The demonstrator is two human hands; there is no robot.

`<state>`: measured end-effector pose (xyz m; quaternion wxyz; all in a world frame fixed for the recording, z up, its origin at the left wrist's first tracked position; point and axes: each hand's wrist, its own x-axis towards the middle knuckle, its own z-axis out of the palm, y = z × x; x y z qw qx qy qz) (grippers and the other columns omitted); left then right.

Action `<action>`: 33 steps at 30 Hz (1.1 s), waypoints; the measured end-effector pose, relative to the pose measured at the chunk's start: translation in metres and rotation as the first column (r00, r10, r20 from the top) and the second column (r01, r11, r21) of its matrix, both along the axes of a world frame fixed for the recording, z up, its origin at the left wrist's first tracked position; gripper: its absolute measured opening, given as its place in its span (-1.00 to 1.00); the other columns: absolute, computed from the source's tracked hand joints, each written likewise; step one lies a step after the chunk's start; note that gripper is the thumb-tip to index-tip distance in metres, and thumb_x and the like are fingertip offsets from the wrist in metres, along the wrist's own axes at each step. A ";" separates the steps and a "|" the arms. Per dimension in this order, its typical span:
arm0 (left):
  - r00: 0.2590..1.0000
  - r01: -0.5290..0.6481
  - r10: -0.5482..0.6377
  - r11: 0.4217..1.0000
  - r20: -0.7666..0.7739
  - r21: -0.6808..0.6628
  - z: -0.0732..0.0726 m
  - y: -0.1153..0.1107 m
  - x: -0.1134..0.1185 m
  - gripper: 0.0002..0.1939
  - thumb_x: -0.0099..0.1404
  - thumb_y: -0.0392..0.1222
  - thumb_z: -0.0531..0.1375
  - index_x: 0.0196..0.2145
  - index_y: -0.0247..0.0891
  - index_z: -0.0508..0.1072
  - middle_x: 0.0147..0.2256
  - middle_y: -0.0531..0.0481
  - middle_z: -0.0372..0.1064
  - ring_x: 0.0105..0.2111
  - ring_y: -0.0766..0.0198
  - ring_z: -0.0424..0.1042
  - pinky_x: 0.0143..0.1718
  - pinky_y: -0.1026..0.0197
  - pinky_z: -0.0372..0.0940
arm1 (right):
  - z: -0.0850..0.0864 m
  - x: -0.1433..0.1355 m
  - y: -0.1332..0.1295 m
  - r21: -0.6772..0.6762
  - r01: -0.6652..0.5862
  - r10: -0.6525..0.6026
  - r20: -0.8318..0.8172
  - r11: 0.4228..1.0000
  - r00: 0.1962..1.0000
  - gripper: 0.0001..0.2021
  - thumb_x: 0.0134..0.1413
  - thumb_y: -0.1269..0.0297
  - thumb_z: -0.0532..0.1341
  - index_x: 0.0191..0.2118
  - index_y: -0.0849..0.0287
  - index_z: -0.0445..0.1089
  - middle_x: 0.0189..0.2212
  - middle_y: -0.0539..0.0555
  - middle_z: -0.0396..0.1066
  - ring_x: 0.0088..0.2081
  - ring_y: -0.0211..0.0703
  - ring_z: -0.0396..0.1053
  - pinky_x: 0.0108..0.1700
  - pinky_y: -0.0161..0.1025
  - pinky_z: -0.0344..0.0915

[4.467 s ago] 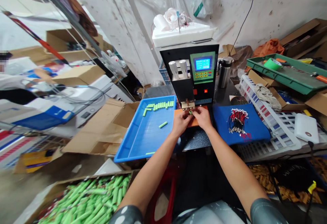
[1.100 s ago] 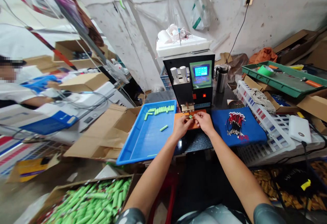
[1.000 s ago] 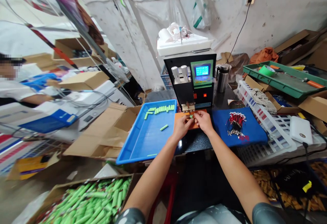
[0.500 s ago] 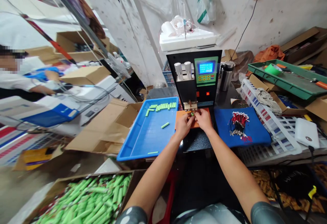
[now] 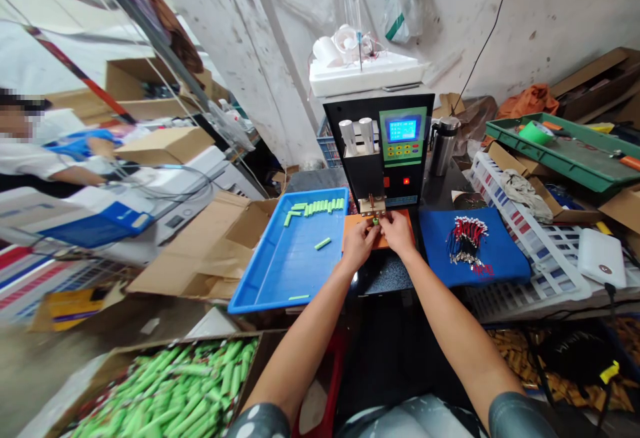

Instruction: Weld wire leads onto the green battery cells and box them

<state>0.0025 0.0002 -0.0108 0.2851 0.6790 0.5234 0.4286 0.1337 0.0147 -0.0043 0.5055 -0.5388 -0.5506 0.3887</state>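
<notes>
At the foot of a spot welder (image 5: 371, 185), under its electrodes, both of my hands work close together. My left hand (image 5: 360, 243) is closed, thumb and fingers pinching a green battery cell (image 5: 375, 222), of which only the end shows. My right hand (image 5: 399, 233) is closed too, its fingertips against the same spot from the right; what they pinch is too small to make out. An orange plate (image 5: 349, 222) lies beneath the hands. To the left, a blue tray (image 5: 280, 271) carries a row of green cells (image 5: 323, 207) and one loose cell (image 5: 323, 243).
On the right, a blue cloth (image 5: 433, 245) bears a bundle of red and black wire leads (image 5: 467, 238). Beyond are a steel flask (image 5: 444, 148), white basket (image 5: 540, 251) and green tray (image 5: 585, 158). Front left, a carton holds many green cells (image 5: 190, 391). A person (image 5: 45, 158) sits far left.
The view has shifted very slightly. Both hands stay together under the electrodes, with the green cell still in the left one.
</notes>
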 end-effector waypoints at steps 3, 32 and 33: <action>1.000 -0.005 0.005 1.000 0.000 -0.001 0.000 0.000 0.000 -0.76 0.33 -0.13 0.14 -0.18 -0.29 0.52 -0.37 -0.04 0.47 -0.46 0.27 0.35 -0.41 0.30 0.20 | 0.000 0.000 0.000 -0.001 0.009 -0.009 -0.005 1.000 1.000 -0.80 0.10 0.11 0.18 -0.37 0.13 0.42 -0.53 0.02 0.42 -0.46 -0.14 0.40 -0.46 -0.33 0.25; 0.996 -0.023 0.024 1.000 0.089 -0.016 0.037 -0.045 -0.017 -0.57 0.20 0.18 0.18 -0.37 -0.29 0.51 -0.43 -0.01 0.47 -0.42 0.22 0.41 -0.38 0.27 0.29 | -0.012 0.183 -0.034 0.070 0.413 -0.405 0.400 0.908 0.822 -0.86 0.10 0.33 0.13 -0.40 0.21 0.40 -0.47 0.05 0.45 -0.40 -0.16 0.41 -0.29 -0.31 0.27; 0.994 -0.062 0.062 0.998 0.089 -0.009 0.039 -0.056 -0.026 -0.56 0.18 0.19 0.19 -0.31 -0.29 0.53 -0.37 -0.03 0.51 -0.37 0.18 0.44 -0.33 0.24 0.32 | -0.015 0.198 -0.036 0.077 0.440 -0.421 0.475 0.895 0.773 -0.85 0.11 0.35 0.12 -0.39 0.22 0.41 -0.44 0.07 0.47 -0.36 -0.15 0.42 -0.26 -0.30 0.27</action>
